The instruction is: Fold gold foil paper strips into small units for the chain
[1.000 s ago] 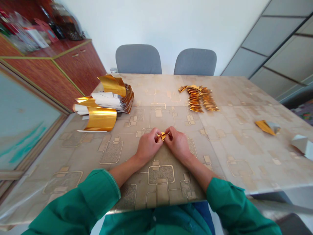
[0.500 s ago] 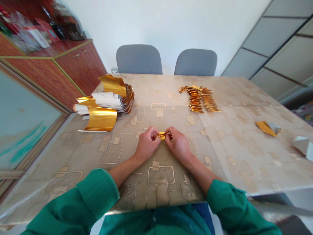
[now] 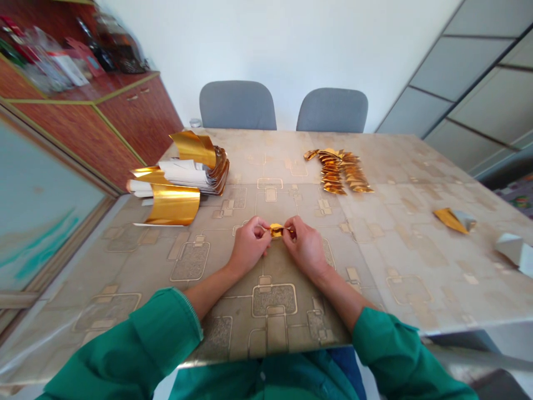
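Observation:
A small folded piece of gold foil paper (image 3: 276, 230) is pinched between the fingertips of my left hand (image 3: 249, 247) and my right hand (image 3: 306, 248). Both hands rest low over the patterned tabletop (image 3: 275, 300). To the upper left lies a bundle of gold-backed paper strips (image 3: 179, 178), some curled and some white-sided. Beyond my hands, a curved row of folded gold foil units (image 3: 339, 172) lies overlapped on the table. At the far right sit a folded gold and silver piece (image 3: 453, 220) and a white folded piece (image 3: 511, 249).
Two grey chairs (image 3: 237, 105) stand beyond the far table edge. A reddish wooden cabinet (image 3: 133, 122) with bags and bottles on top stands at the left. A pale panel with teal marks (image 3: 41, 222) fills the far left. Green sleeves enter from below.
The gold piece has turned from a tilted pose to a nearly level one between my fingertips. The whole scene sits slightly lower in view.

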A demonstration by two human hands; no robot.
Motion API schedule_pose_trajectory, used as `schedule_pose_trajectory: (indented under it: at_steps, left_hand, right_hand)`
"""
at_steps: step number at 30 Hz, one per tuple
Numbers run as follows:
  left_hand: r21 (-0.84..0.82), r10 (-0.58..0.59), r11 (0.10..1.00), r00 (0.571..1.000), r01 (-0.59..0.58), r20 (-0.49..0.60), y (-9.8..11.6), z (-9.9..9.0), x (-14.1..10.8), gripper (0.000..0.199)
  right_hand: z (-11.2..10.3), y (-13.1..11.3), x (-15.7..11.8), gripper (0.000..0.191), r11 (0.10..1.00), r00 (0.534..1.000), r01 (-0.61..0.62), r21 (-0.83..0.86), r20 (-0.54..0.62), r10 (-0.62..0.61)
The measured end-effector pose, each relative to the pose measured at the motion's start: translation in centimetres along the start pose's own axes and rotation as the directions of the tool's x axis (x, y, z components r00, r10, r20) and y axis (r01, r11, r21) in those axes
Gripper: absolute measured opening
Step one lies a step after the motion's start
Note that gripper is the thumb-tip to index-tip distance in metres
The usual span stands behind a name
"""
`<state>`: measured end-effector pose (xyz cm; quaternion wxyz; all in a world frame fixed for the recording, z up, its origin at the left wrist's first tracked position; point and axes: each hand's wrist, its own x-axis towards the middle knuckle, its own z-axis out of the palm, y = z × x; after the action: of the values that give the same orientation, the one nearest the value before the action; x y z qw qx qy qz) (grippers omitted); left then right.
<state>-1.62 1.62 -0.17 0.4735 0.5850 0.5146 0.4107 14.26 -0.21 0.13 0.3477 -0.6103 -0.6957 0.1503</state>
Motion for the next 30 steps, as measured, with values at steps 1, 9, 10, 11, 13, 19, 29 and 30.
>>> schedule_pose_trajectory:
  at_steps: [1,9,10,11,13,19,29,30]
  left_hand:
    - [0.012,0.012,1.000,1.000,-0.012,-0.012,-0.1,0.1,0.0,0.013]
    - [0.102,0.116,0.987,0.990,-0.123,0.075,-0.4,0.1,-0.3,0.029]
    - [0.122,0.132,0.982,0.987,-0.143,0.093,-0.4,0.0,-0.3,0.033]
    - [0.140,0.146,0.977,0.984,-0.160,0.106,-0.4,-0.1,-0.3,0.035]
    - [0.166,0.158,0.970,0.979,-0.178,0.126,-0.6,-0.2,-0.2,0.033]
    - [0.178,0.148,0.969,0.980,-0.170,0.132,-1.0,-0.2,0.0,0.028]
    - [0.172,0.094,0.979,0.989,-0.112,0.110,-0.5,-0.2,0.1,0.026]
    - [0.169,0.089,0.980,0.990,-0.106,0.109,-0.5,-0.2,0.2,0.026]
  right_hand:
    - [0.0,0.0,0.0,0.004,1.000,1.000,-0.005,-0.019,0.006,0.005]
    - [-0.6,0.5,0.4,0.007,0.981,0.999,-0.049,-0.187,-0.003,0.049]
    - [-1.0,0.9,0.7,0.009,0.981,0.998,-0.065,-0.182,-0.022,0.062]
    - [-1.5,1.5,1.1,0.011,0.979,0.995,-0.090,-0.183,-0.062,0.079]
    - [-3.1,3.3,2.0,0.015,0.971,0.981,-0.153,-0.186,-0.148,0.126]
    - [-10.0,12.5,3.8,0.018,0.928,0.899,-0.211,-0.308,-0.434,0.061]
    - [-14.3,21.6,5.6,0.016,0.876,0.888,-0.347,-0.336,-0.419,0.191]
    - [-14.4,21.9,5.9,0.016,0.873,0.891,-0.349,-0.340,-0.410,0.196]
